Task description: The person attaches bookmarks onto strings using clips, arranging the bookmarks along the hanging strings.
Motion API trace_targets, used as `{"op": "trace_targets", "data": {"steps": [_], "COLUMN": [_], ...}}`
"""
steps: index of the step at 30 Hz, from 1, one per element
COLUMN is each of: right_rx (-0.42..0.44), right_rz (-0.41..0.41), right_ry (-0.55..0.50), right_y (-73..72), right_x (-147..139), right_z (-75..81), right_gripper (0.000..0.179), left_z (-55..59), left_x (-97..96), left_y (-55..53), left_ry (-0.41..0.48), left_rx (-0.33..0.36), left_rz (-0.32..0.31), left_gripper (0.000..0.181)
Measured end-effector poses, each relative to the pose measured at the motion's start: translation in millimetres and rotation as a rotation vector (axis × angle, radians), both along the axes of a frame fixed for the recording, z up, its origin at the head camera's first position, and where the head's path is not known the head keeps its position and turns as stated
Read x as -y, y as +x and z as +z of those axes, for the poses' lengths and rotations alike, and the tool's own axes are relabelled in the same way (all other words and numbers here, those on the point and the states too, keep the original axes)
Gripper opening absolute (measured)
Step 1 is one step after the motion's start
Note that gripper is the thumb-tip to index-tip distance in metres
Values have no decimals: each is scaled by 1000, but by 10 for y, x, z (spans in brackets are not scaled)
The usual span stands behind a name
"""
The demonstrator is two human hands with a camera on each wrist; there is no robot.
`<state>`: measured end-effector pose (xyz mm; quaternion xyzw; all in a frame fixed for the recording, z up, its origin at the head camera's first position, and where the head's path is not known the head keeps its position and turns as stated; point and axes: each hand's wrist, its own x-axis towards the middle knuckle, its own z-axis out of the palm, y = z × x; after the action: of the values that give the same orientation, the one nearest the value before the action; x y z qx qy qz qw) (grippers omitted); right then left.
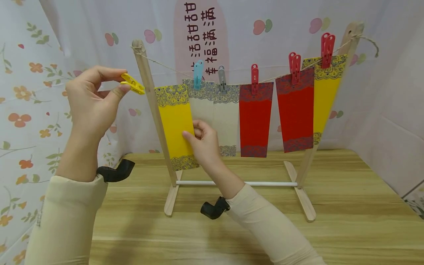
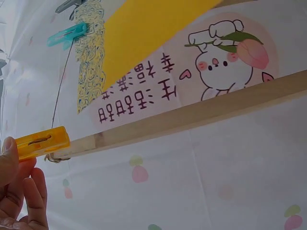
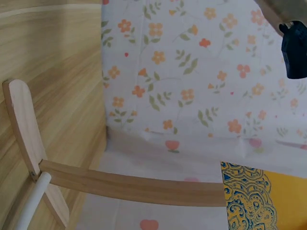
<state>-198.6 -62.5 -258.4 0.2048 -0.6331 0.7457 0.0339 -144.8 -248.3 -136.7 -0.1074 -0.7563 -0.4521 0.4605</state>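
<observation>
Between thumb and fingers my left hand (image 1: 94, 99) pinches a yellow clothespin (image 1: 133, 84), just left of the rack's left post. The left wrist view shows the same clothespin (image 2: 43, 143) close to the knotted string end. My right hand (image 1: 206, 141) grips the right edge of a yellow card (image 1: 177, 129) with patterned bands at top and bottom. That card stands by the left post, its top near the string and overlapping a pale card (image 1: 202, 106). In the right wrist view the yellow card (image 3: 288, 206) shows at the lower right, while the right hand is out of sight.
A wooden rack (image 1: 306, 167) carries a string with hanging cards: pale ones, a red card (image 1: 255, 121), another red card (image 1: 296, 117) and a yellow card (image 1: 326, 99). Blue (image 1: 198, 75), grey and red clothespins hold them. A white rod (image 1: 265, 183) joins the feet on the wooden table (image 1: 149, 239).
</observation>
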Motion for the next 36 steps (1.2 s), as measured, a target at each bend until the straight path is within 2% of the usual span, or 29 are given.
{"op": "trace_targets", "data": {"steps": [8,19,27,33,36], "right_rx": [-5,-45,-70,-93,-96], "right_rz": [-11,-34,-60,-94,-90], "right_ry": [-27,-35,-69,-88,-96], "right_y": [-12,-60,-82,-116,-116], "right_x": [66,104,123,107,96], "right_z": [75,147,201,209,214], "right_gripper": [24,22,20,20,20], "left_z": [162,277,399,470,486], "left_x": [-115,-199,-248,-257,-247], "left_y": [-43,-141,-210,-282,-318], "left_ry": [36,-1,-21,-49,-54], "left_rx": [-44,-102,-104,-73,-58], "left_rz": [-73,-130,-171,-148,-158], "left_gripper": [18,20,18,19,19]}}
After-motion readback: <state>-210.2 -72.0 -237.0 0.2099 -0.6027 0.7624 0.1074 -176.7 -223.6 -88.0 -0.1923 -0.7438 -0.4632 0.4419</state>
